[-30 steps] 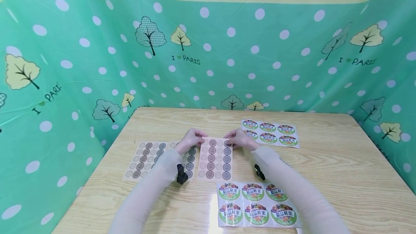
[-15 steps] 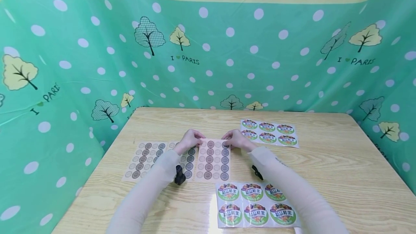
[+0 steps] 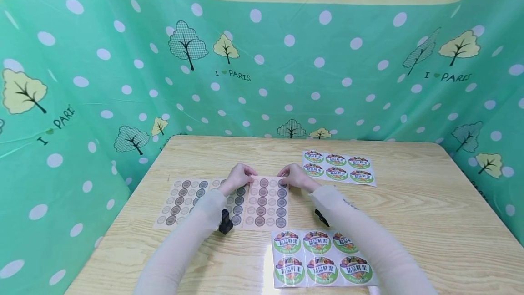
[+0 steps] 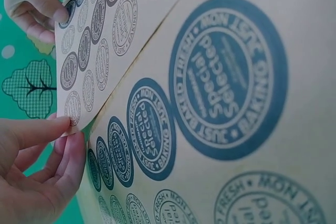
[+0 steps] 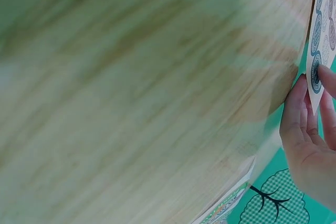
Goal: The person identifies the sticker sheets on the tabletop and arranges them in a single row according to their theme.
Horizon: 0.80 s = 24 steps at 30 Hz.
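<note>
A beige sheet of round stickers lies in the middle of the table in the head view. My left hand pinches its far left corner between thumb and fingers, as the left wrist view also shows. At the far right corner, my right hand pinches the same sheet, thumb on top and fingers beneath. Close along its left edge lies a second sticker sheet, partly covered by my left forearm. Its dark circles read "Special Selected". A third such sheet lies further left.
Behind my right hand lies a sheet of colourful fruit stickers. Another fruit sticker sheet lies nearer, partly under my right forearm. A green dotted curtain surrounds the wooden table at the back and sides.
Both hands have moved the held sticker sheet a little left and slightly towards me, so its left edge is closer to the neighbouring sheet. The hold at both corners stays.
</note>
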Tool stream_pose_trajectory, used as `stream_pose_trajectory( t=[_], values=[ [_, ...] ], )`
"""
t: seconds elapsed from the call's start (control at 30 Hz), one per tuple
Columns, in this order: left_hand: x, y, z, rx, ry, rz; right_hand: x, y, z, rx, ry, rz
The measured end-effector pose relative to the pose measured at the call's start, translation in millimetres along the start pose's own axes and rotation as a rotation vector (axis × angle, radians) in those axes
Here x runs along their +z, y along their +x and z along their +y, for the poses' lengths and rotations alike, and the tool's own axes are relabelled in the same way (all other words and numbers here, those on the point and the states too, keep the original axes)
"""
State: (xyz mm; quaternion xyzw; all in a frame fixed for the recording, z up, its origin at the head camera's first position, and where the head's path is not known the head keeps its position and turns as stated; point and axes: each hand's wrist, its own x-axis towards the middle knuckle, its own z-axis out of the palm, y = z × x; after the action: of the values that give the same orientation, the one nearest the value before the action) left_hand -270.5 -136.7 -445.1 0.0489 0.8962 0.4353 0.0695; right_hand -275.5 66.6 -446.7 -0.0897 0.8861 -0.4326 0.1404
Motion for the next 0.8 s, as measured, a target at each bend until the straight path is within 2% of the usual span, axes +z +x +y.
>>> stream_pose_trajectory(
  t=[0.23,0.4,0.57,0.8],
  values=[
    [-0.5,0.4,0.3,0.009,0.05,0.015,2,1.0,-2,-0.027,-0.027,0.005],
    [-0.7,-0.7,1.6,0.009,0.075,0.013,3,2.4,-1,-0.053,-0.089,0.008],
    [-2.2,-2.8,0.9,0.032,0.072,0.03,2,-0.5,-3,-0.1,-0.161,0.003],
    [-4.8,-4.4,-2.5,0.056,0.055,0.036,-9,-12.8,-3,-0.162,-0.158,0.007]
  ],
)
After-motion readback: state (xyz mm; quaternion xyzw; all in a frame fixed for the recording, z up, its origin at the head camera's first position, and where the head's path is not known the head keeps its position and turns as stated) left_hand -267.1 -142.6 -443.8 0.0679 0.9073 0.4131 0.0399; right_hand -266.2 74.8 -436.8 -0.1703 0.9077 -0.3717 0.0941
